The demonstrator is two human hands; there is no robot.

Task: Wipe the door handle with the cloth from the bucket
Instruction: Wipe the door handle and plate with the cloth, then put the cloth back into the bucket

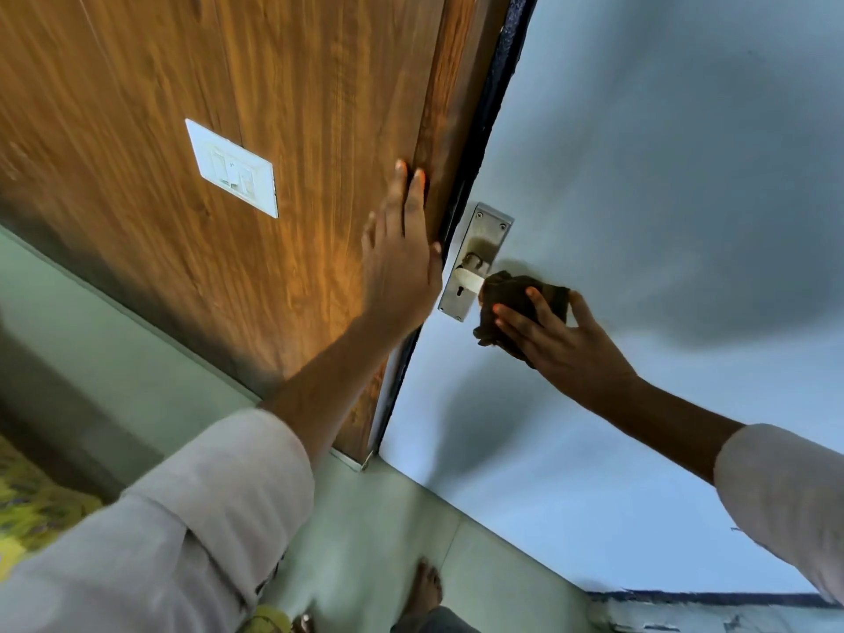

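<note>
my left hand (398, 258): open, fingers straight, palm flat on the wood-grain panel (283, 130) beside the door edge | my right hand (555, 333): fingers curled around the dark cloth (507, 294), pressing it over the lever of the door handle (470, 274) | handle: on a steel plate (477, 235) on the pale blue door (662, 175), just right of my left hand | switch plate (233, 169): white, on the panel

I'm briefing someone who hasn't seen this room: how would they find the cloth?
Start at the pale blue door and its steel handle plate. Just right of it, the right hand presses a crumpled dark brown cloth over the lever, the only dark, soft thing there.
</note>
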